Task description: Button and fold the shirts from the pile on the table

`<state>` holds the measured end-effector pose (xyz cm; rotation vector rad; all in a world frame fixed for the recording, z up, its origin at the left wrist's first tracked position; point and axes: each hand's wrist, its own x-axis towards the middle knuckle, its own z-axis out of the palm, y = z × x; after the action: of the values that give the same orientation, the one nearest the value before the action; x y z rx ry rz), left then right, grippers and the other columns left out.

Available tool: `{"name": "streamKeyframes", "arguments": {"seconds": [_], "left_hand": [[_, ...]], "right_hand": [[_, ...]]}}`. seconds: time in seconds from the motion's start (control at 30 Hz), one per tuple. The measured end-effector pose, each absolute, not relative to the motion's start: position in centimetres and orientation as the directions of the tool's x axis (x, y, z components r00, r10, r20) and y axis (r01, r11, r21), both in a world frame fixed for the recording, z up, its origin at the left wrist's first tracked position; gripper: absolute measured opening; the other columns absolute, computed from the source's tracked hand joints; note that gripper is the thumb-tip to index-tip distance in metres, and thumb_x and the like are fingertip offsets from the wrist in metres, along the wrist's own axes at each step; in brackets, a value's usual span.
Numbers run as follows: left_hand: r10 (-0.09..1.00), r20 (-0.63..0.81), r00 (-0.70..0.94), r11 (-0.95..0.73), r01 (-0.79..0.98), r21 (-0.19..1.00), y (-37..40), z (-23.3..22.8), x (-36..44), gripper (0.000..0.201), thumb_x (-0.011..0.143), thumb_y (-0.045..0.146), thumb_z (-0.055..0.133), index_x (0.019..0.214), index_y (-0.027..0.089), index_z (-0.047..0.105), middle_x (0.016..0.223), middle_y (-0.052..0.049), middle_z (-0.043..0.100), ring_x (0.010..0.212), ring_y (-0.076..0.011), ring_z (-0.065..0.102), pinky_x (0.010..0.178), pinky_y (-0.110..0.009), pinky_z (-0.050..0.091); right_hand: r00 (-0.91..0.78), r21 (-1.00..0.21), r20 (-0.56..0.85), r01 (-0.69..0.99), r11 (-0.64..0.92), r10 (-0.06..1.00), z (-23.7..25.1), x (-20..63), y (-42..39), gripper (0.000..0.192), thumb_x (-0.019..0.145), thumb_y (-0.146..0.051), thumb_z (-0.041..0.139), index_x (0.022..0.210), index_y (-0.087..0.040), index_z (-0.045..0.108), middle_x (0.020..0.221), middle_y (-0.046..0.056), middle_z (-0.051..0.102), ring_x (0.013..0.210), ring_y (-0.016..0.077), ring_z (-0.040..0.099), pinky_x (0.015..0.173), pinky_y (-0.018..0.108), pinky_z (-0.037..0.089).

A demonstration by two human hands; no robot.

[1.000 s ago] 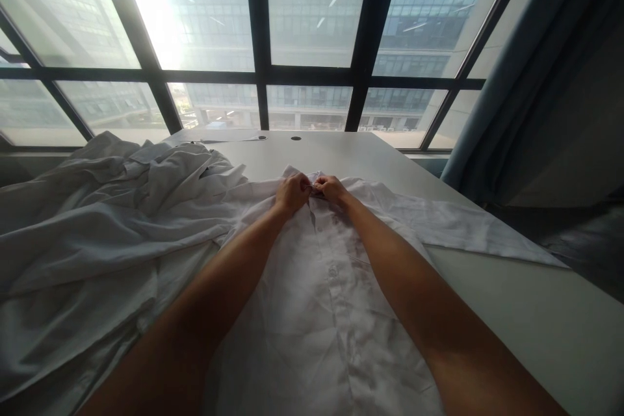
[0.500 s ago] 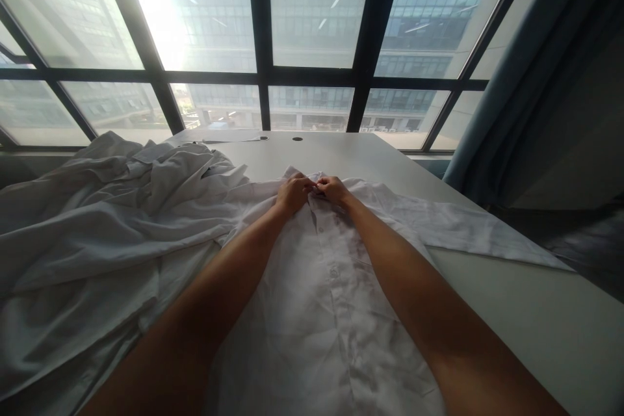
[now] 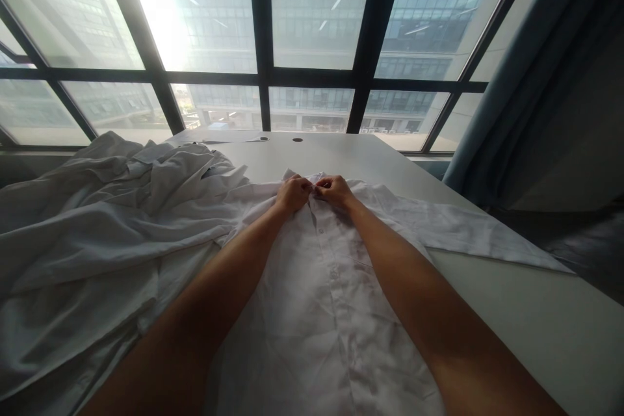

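Note:
A white button-up shirt [image 3: 322, 312] lies flat and face up on a white table [image 3: 526, 312], its collar at the far end and one sleeve stretched out to the right. My left hand [image 3: 291, 194] and my right hand [image 3: 334, 190] meet at the collar, fingers pinching the fabric at the top of the button placket. Both forearms lie along the shirt's front. The fingertips hide whatever sits between them.
A heap of crumpled white garments [image 3: 97, 221] covers the table's left side. Two round cable holes [image 3: 297, 139] sit near the far edge. Behind stands a large window with dark frames [image 3: 260, 39]. A grey-blue curtain [image 3: 511, 91] hangs at the right.
Both hands stay pinched at the collar with only slight finger shifts. The view has barely moved.

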<state>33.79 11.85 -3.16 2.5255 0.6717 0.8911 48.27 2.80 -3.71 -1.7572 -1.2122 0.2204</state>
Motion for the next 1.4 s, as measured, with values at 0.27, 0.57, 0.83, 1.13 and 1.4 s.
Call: {"name": "streamKeyframes", "arguments": {"seconds": [0.27,0.57,0.83,1.13,1.4], "left_hand": [[0.509,0.487,0.71,-0.837,0.277,0.472,12.1,-3.2,33.9,0.018,0.085,0.024,0.061,0.097,0.022,0.075,0.102,-0.004,0.069,0.088,-0.0171,0.063,0.082,-0.028,0.05],[0.501,0.437,0.748,-0.85,0.33,0.409,11.6,-2.6,33.4,0.017,0.091,0.031,0.058,0.098,0.026,0.072,0.105,-0.004,0.068,0.091,-0.0205,0.062,0.078,-0.03,0.048],[0.544,0.481,0.688,-0.811,0.284,0.511,11.7,-2.9,33.5,0.012,0.088,0.022,0.062,0.097,0.021,0.07,0.098,-0.005,0.068,0.087,-0.0186,0.061,0.08,-0.03,0.047],[0.555,0.507,0.659,-0.817,0.318,0.482,11.0,-2.7,33.5,0.016,0.087,0.015,0.057,0.087,0.022,0.072,0.102,-0.005,0.066,0.087,-0.0188,0.061,0.078,-0.03,0.048],[0.603,0.479,0.638,-0.789,0.388,0.476,10.5,-2.5,33.6,0.016,0.084,0.022,0.064,0.09,0.026,0.078,0.108,-0.005,0.068,0.095,-0.0229,0.061,0.083,-0.033,0.051]], "right_hand": [[0.445,-0.617,0.391,0.776,-0.129,0.806,-3.7,47.8,3.1,0.011,0.076,-0.021,0.059,0.078,-0.017,0.07,0.074,0.002,0.068,0.068,0.0153,0.059,0.067,0.025,0.046],[0.321,-0.395,0.48,0.91,-0.126,0.816,-3.9,47.1,2.9,0.011,0.083,-0.019,0.057,0.09,-0.019,0.066,0.095,0.006,0.064,0.085,0.0182,0.057,0.075,0.025,0.044],[0.288,-0.354,0.437,0.926,-0.132,0.852,-2.8,46.6,2.2,0.017,0.081,-0.016,0.057,0.091,-0.02,0.07,0.097,0.005,0.065,0.085,0.0169,0.058,0.072,0.024,0.041],[0.351,-0.308,0.411,0.922,-0.234,0.842,-2.6,46.1,2.5,0.021,0.087,-0.019,0.05,0.094,-0.022,0.07,0.102,0.007,0.071,0.1,0.0242,0.057,0.086,0.033,0.039],[0.454,-0.376,0.421,0.875,-0.304,0.785,-3.3,46.5,3.1,0.023,0.088,-0.019,0.045,0.094,-0.022,0.067,0.11,0.007,0.069,0.104,0.0252,0.055,0.089,0.036,0.04]]}}
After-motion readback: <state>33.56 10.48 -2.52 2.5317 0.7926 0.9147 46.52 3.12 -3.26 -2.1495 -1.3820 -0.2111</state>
